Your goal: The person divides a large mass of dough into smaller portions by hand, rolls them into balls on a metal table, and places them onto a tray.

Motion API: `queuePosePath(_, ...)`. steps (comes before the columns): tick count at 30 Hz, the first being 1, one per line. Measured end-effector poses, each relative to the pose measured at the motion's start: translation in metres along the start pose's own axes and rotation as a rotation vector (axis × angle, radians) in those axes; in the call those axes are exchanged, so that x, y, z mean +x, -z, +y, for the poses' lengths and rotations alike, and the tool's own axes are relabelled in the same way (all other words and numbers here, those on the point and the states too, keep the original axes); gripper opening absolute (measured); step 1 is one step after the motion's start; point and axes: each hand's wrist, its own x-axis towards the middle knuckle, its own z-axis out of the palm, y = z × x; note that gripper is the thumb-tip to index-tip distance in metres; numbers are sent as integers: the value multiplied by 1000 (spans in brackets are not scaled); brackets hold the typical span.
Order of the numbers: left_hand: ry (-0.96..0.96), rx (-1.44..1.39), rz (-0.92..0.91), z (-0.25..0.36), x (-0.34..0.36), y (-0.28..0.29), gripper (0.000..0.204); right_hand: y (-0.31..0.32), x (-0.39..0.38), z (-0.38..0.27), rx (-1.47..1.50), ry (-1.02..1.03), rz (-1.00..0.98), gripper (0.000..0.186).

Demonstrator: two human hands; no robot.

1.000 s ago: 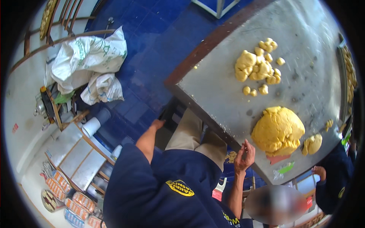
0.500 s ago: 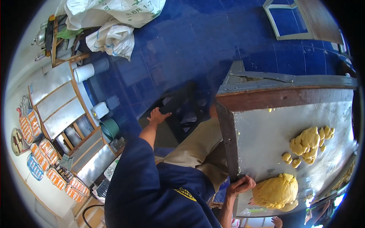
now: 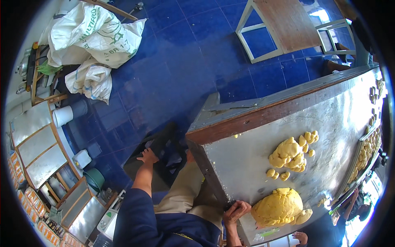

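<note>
My left hand (image 3: 147, 155) rests on a dark stool (image 3: 138, 164) beside my legs, fingers spread on its top. My right hand (image 3: 238, 209) is curled on the near edge of a metal-topped table (image 3: 242, 156) with a wooden rim. Beside it sits a large yellow dough mound (image 3: 273, 208), with a smaller pale lump (image 3: 303, 216) at its right. Farther along the tabletop lie a cluster of paler dough pieces (image 3: 288, 156) and several small balls (image 3: 273, 174).
White sacks (image 3: 94, 37), buckets (image 3: 63, 118) and metal trays (image 3: 41, 164) line the left. A wood-topped stand (image 3: 284, 24) is on the blue tiles (image 3: 185, 61). A tray of dough pieces (image 3: 362, 156), co-workers (image 3: 352, 210) and a co-worker's hand (image 3: 300, 238) are at right.
The view has swung, showing more floor and the stand. My left hand has moved forward onto the stool; my right hand has closed down onto the table edge beside the dough.
</note>
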Motion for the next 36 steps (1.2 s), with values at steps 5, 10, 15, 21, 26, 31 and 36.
queuePosePath(5, -38, -12, 12, -19, 1, 0, 108, -1, 0, 0, 8, 5, -8, 10)
queuePosePath(10, -17, -41, -70, -33, 21, 10, 107, -4, -1, -3, 15, -55, -10, 11)
queuePosePath(15, -90, -36, -102, -36, 45, 8, 107, -9, -7, -9, 10, -228, 25, 13)
queuePosePath(21, -166, -110, -212, -59, 107, -16, 111, -6, 9, -27, -78, -491, 92, 24)
queuePosePath(26, -105, -86, -203, -81, 101, 44, 110, 10, 101, -113, -112, -496, 266, 18)
queuePosePath(31, -128, -107, -259, -89, 111, 189, 110, 13, 223, -209, -125, -353, 227, 14)
queuePosePath(36, -222, -127, -110, -81, 139, 286, 112, -25, 407, -286, -4, 81, 11, 6)
